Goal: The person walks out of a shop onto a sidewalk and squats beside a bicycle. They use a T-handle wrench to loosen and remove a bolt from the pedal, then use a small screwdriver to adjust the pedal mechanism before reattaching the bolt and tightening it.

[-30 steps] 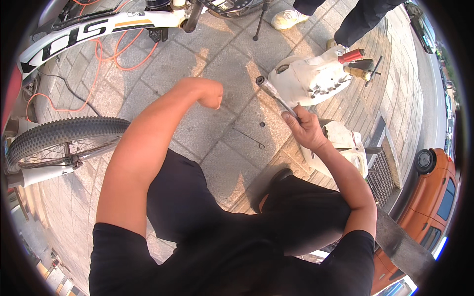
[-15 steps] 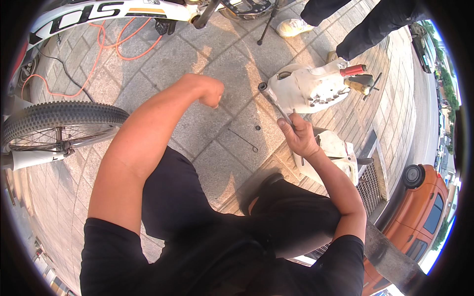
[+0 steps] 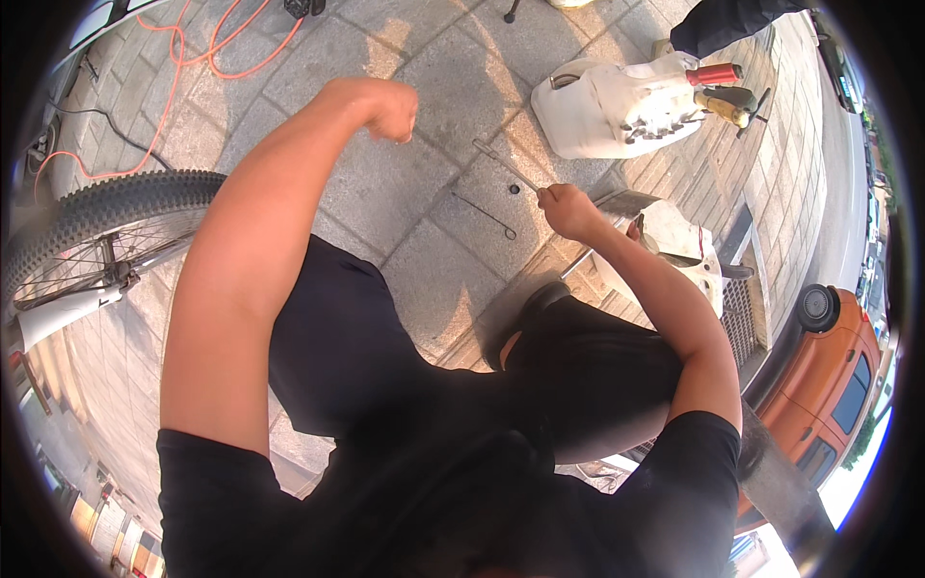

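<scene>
My right hand (image 3: pixel 568 210) is closed round the handle of a slim metal wrench (image 3: pixel 511 169). Its far end is blurred and points away to the left, over the paving. My left hand (image 3: pixel 393 111) is held out ahead with curled fingers, and what they hold, if anything, is hidden. Just below the wrench, a small round black part (image 3: pixel 514 189) lies on the ground. Near it is a thin metal rod (image 3: pixel 485 214) with a looped end. Beyond my right hand stands a white plastic jug (image 3: pixel 588 116) carrying tools, among them a red handle (image 3: pixel 718 74) and a yellowish one (image 3: pixel 721 105).
A second white container (image 3: pixel 665 231) sits beside my right forearm. At the left is a knobby bicycle wheel (image 3: pixel 125 200), with an orange hose (image 3: pixel 175 87) behind it. Another person's dark trouser leg (image 3: pixel 737 24) shows at the top right. An orange car (image 3: pixel 819 385) is parked at the right.
The view has shifted, so the ground things sit higher in the picture. My right hand has turned, and the wrench's tip has swung away from the jug toward the left. My left hand stays curled.
</scene>
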`<state>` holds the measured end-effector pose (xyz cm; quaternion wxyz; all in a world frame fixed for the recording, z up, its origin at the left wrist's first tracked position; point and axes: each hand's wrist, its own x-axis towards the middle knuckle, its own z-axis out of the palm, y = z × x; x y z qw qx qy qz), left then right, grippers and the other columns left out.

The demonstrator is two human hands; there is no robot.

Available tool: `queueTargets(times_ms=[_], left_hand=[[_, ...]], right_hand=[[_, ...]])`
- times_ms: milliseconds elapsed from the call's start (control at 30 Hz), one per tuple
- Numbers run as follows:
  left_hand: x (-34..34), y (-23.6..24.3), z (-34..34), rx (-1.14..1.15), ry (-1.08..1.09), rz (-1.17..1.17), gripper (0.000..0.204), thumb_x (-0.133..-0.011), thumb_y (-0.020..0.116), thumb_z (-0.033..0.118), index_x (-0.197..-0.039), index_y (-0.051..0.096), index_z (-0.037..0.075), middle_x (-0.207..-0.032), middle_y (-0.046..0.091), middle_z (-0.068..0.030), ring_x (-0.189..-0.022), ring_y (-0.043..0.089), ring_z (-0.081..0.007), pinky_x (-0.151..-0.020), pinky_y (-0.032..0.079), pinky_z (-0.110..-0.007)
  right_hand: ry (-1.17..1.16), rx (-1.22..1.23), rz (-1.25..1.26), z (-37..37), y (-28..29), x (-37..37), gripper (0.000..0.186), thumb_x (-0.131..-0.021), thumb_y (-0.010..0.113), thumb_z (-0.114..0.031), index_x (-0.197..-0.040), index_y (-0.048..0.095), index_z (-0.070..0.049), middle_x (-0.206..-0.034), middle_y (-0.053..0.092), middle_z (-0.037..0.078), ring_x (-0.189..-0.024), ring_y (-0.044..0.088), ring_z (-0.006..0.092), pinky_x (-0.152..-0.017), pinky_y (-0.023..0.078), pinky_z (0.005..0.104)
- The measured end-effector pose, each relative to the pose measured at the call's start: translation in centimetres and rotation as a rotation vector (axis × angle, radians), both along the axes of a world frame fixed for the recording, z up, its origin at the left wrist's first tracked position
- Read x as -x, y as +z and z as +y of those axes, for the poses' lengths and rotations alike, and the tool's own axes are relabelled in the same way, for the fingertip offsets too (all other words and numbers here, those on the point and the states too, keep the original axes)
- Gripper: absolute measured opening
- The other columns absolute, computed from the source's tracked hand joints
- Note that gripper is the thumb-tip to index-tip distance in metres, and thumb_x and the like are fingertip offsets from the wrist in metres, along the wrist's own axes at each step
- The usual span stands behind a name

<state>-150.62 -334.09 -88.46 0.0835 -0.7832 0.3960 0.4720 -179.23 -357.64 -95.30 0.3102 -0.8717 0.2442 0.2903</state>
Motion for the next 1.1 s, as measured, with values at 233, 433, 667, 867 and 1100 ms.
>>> queueTargets(times_ms=[233, 433, 667, 867, 1100], left_hand=[[-0.2, 0.0, 0.3, -0.019, 0.029, -0.005, 0.024, -0.09, 0.071, 0.023, -0.11, 0.074, 0.009, -0.103, 0.075, -0.0075, -0.096, 0.07, -0.0241, -0.082, 0.053, -0.042], [-0.9, -0.6, 0.4, -0.046, 0.013, -0.017, 0.024, -0.091, 0.07, 0.022, -0.112, 0.075, 0.011, -0.109, 0.076, -0.0073, -0.102, 0.07, -0.0246, -0.087, 0.053, -0.042], [-0.7, -1.0, 1.0, -0.078, 0.02, -0.008, 0.025, -0.09, 0.066, 0.017, -0.112, 0.076, 0.012, -0.109, 0.076, -0.0083, -0.103, 0.07, -0.0248, -0.088, 0.053, -0.042], [-0.9, -1.1, -0.1, -0.029, 0.008, -0.015, 0.022, -0.089, 0.066, 0.017, -0.108, 0.075, 0.011, -0.103, 0.075, -0.0082, -0.096, 0.07, -0.0245, -0.082, 0.053, -0.041], [-1.6, -2.1, 0.3, 0.114, 0.055, 0.056, 0.025, -0.091, 0.064, 0.016, -0.112, 0.075, 0.008, -0.104, 0.076, -0.0097, -0.097, 0.071, -0.0224, -0.083, 0.054, -0.039]], right_hand=[[-0.103, 0.0, -0.139, 1.3, 2.8, -0.7, 0.041, -0.104, 0.051, -0.033, -0.101, 0.066, 0.005, -0.095, 0.066, 0.034, -0.099, 0.065, 0.0505, -0.088, 0.05, 0.0533], [0.018, 0.065, -0.216, 2.3, 4.0, -1.5, 0.033, -0.103, 0.051, -0.028, -0.101, 0.061, 0.003, -0.092, 0.066, 0.035, -0.096, 0.063, 0.0542, -0.086, 0.049, 0.0586], [0.13, 0.108, -0.201, 2.0, -0.1, 2.4, 0.031, -0.104, 0.05, -0.027, -0.098, 0.059, 0.002, -0.085, 0.065, 0.035, -0.086, 0.064, 0.0549, -0.079, 0.05, 0.0614], [0.122, 0.116, -0.147, 0.3, -0.8, 5.1, 0.033, -0.105, 0.048, -0.028, -0.096, 0.059, 0.002, -0.087, 0.065, 0.037, -0.089, 0.063, 0.0562, -0.082, 0.049, 0.0613], [0.069, 0.172, -0.153, 0.5, 0.1, 4.2, 0.032, -0.104, 0.047, -0.025, -0.097, 0.061, 0.003, -0.091, 0.067, 0.036, -0.092, 0.066, 0.0533, -0.084, 0.052, 0.0583]])
